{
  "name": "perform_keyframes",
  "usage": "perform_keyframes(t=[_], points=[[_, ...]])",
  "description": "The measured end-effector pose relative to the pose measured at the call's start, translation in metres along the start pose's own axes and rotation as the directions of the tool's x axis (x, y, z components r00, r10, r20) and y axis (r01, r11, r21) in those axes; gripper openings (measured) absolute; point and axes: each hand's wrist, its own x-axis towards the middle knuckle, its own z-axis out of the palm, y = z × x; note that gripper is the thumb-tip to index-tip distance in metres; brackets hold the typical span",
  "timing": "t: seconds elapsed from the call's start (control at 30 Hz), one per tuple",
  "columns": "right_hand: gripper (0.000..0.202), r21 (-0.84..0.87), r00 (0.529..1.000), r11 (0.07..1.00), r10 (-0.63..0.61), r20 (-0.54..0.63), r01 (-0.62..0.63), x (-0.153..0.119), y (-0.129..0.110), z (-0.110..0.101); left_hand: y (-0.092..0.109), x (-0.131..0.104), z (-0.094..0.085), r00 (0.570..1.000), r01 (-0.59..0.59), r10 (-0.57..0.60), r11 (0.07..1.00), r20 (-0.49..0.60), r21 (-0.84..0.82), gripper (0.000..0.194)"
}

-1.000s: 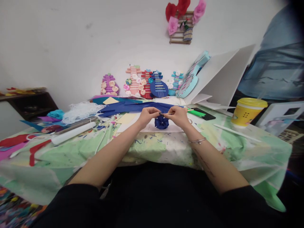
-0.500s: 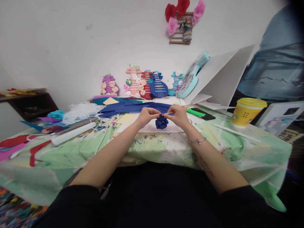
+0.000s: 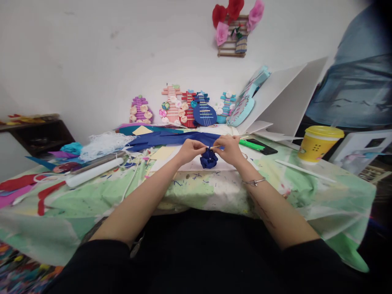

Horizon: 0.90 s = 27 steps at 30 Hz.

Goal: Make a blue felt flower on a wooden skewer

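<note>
Ruffled blue bundle [image 3: 209, 160] sits below a person's fingertips at the near middle of a cloth-covered table [image 3: 211, 190], above a white sheet [image 3: 191, 165]. The left hand [image 3: 190, 152] pinches the bundle's top edge; the right hand [image 3: 229, 151] grips a thin stick [image 3: 216, 146], its tip at the same spot. The opposed pinches appear to steady the small piece while leaving its folds uncrushed; whether it hangs or rests on the sheet cannot be told. The pale sheet makes the dark folds easy to see.

Just right of the right hand, a green tool [image 3: 251, 145] lies against a dark, flat object [image 3: 270, 150], leaving that side tight. A yellow cup [image 3: 320, 145] stands farther right, well apart from the hands. Blue material [image 3: 150, 141] spreads across the far side, and pale yellow paper [image 3: 162, 153] crowds the left. Farther left lie tangled white string [image 3: 105, 145] and a long white bar [image 3: 94, 172]. Decorated model instruments [image 3: 205, 115] line the wall, beyond the work.
</note>
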Motion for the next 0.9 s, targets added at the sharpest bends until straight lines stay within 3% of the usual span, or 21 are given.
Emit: perform_keyframes(t=[0.37,0.5,0.6,0.7,0.8,0.9], points=[[0.014,-0.027,1.000,1.000,-0.008,0.018,0.009,0.000,-0.001,0.002,-0.002,0.000,0.000,0.997,0.039,-0.036,0.998,0.068,-0.045,0.023],[0.008,0.037,0.993,0.999,-0.031,-0.110,0.036,0.001,-0.005,-0.003,-0.005,0.002,-0.002,1.000,0.005,-0.005,1.000,-0.010,-0.003,0.020],[0.011,0.152,0.980,0.987,-0.029,-0.195,0.059,0.001,-0.010,-0.006,-0.010,0.006,-0.003,0.996,0.002,-0.008,0.997,-0.086,-0.073,0.023],[0.009,0.262,0.990,0.963,-0.023,-0.141,0.060,0.000,-0.016,-0.004,-0.013,0.009,-0.004,0.991,0.008,-0.029,0.988,-0.133,-0.157,0.025],[0.011,0.328,0.997,0.944,0.060,-0.057,-0.039,0.000,-0.020,0.000,-0.016,0.010,-0.004,0.986,0.008,-0.041,0.979,-0.162,-0.203,0.027],[0.015,0.485,0.987,0.860,0.157,0.037,-0.155,0.002,-0.020,0.005,-0.017,0.010,-0.004,0.989,0.008,-0.044,0.971,-0.145,-0.238,0.030]])
